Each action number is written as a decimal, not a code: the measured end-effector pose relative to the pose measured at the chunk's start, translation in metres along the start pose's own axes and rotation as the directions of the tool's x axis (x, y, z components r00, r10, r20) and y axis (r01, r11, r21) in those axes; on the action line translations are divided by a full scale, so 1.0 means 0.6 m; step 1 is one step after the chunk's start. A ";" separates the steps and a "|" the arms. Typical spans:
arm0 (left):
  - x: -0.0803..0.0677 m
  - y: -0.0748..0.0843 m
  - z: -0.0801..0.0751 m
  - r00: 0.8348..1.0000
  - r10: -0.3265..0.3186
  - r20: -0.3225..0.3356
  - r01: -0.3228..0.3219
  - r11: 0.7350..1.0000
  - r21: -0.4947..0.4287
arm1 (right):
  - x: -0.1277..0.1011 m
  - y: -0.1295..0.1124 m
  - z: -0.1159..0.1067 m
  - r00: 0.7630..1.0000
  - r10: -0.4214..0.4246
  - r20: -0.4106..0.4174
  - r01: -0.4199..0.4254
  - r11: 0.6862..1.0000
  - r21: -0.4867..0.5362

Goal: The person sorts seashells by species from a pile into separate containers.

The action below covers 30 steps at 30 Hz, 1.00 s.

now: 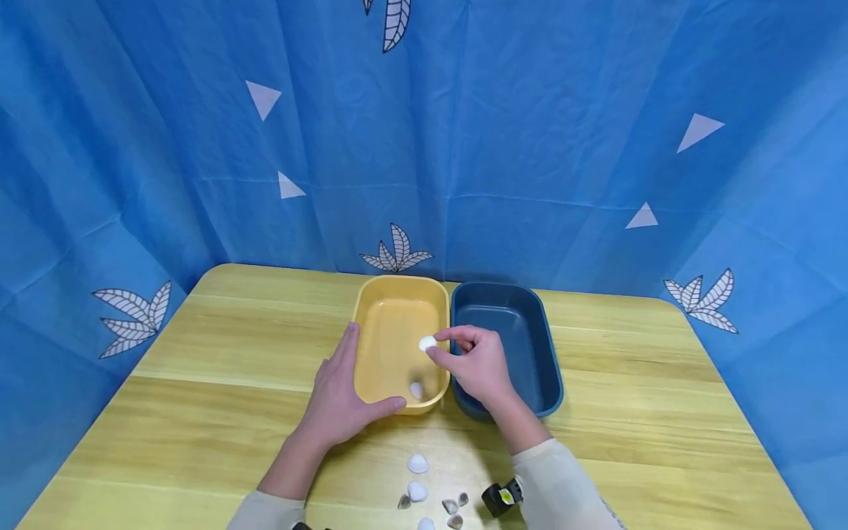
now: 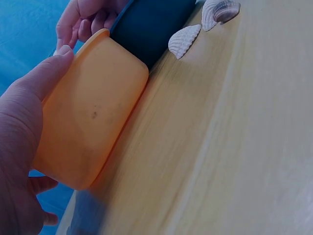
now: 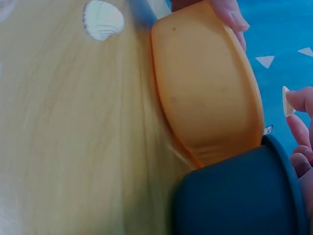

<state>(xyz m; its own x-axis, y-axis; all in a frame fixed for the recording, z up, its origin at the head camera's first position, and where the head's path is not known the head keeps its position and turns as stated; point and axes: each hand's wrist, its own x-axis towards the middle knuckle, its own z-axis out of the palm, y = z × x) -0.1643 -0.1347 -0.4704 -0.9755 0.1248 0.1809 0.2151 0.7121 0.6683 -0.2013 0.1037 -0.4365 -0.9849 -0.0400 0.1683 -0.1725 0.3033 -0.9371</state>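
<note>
Blue cloth printed with white leaves and triangles (image 1: pixel 424 132) walls in a pale wooden desk (image 1: pixel 199 383), where a yellow tub (image 1: pixel 397 294) and a dark blue tub (image 1: pixel 523 302) stand side by side, walls touching. A person's left hand (image 1: pixel 341 401) steadies the yellow tub, palm flat against its outer left wall and thumb laid along the near rim, fingers straight rather than gripping. The right hand (image 1: pixel 478 364) hovers over the seam between the tubs, its fingers (image 3: pixel 299 100) pinching a small white shell (image 1: pixel 427 342) above the yellow tub's right side, other fingers loosely curled. One white shell (image 1: pixel 416 390) already lies on the yellow tub's floor near the front wall. More shells, white and brownish, sit loose in a scatter (image 1: pixel 430 497) at the desk's near edge, between the two sleeves. Judging by the pose, a clean drop would call for carrying the pinched shell a little farther left, well inside the yellow rim, lowering it close to the floor and easing the pinch apart so it neither bounces nor skips into the blue tub, while the left hand holds the tub from sliding.
</note>
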 end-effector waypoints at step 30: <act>0.001 -0.002 0.002 1.000 -0.001 -0.005 0.001 1.000 0.010 | 0.007 0.018 0.009 0.998 0.047 0.029 -0.047 0.999 0.019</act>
<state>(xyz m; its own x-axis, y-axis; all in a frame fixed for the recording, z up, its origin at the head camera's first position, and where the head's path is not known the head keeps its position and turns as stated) -0.1650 -0.1347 -0.4721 -0.9754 0.1211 0.1840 0.2139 0.7192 0.6610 -0.2075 0.1019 -0.4478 -0.9919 -0.0529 0.1154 -0.1258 0.2866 -0.9498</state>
